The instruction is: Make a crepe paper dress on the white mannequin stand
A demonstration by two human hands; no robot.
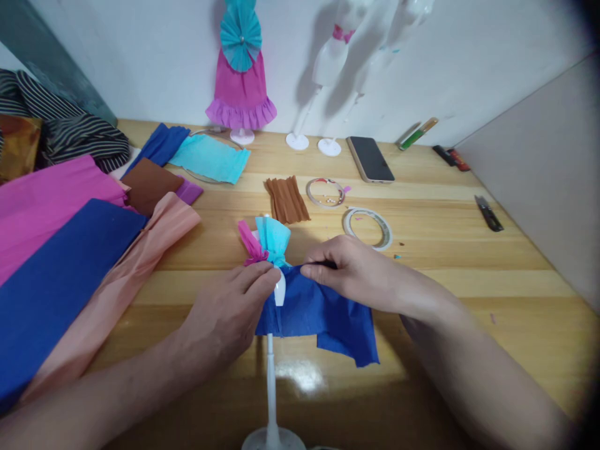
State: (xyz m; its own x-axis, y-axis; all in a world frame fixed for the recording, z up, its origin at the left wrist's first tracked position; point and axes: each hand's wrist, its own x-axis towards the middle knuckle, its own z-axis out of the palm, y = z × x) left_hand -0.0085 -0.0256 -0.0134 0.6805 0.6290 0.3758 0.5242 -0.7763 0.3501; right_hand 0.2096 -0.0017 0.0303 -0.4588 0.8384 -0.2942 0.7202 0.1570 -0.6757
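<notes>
A small white dress form (280,292) stands on a thin pole in front of me, with turquoise crepe paper (272,240) and pink crepe paper (253,244) gathered at its top. My left hand (229,303) is closed around the form's left side, fingertips at its waist, holding one end of a blue crepe paper strip (323,312) against it. The thumb and fingers of my right hand (349,269) pinch the strip's upper edge just right of the form. The strip's free end hangs down with a fold. What lies behind the form is hidden.
Crepe paper sheets (60,269) are piled at left. Pleated brown paper (287,199), tape rolls (369,229), a phone (370,159) and a cutter knife (488,213) lie on the table. A dressed form (241,87) and bare white forms (330,62) stand along the wall.
</notes>
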